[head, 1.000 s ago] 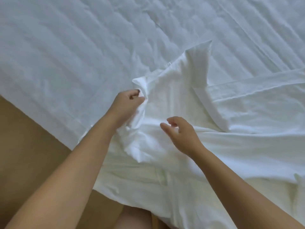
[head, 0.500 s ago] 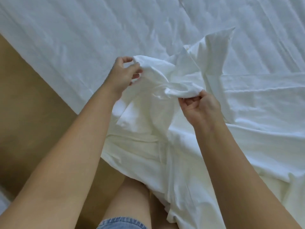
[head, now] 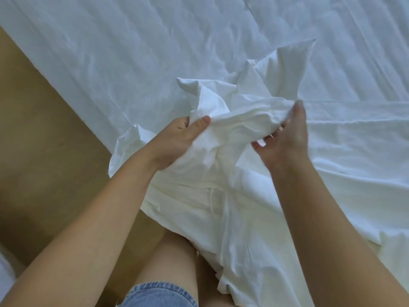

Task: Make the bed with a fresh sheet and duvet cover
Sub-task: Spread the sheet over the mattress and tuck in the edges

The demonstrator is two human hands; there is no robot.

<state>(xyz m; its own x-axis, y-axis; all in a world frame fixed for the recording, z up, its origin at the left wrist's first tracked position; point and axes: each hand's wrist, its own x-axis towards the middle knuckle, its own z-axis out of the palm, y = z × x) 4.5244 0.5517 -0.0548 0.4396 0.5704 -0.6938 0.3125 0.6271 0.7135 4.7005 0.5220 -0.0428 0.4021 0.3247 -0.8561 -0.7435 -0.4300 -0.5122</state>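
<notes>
A white duvet cover (head: pixel 239 196) lies bunched at the bed's near edge and hangs down over it toward my legs. My left hand (head: pixel 179 140) grips a gathered fold of it, thumb on top. My right hand (head: pixel 285 138) holds the same bunch from the right, fingers curled under the cloth and palm turned toward me. A pointed corner of the cover (head: pixel 294 56) stands up behind my hands. Under it a white sheet (head: pixel 132 52) is spread over the mattress.
The sheet's edge runs diagonally from upper left to the centre. Tan floor (head: pixel 44 140) lies left of the bed. My bare leg and denim shorts (head: pixel 159 293) show at the bottom. Flatter folds of the cover (head: pixel 354 140) spread to the right.
My right hand closed on the cover, then turned palm toward me. My left hand shifted its grip lower. The bunch is now gathered between both hands, nearer the bed's edge.
</notes>
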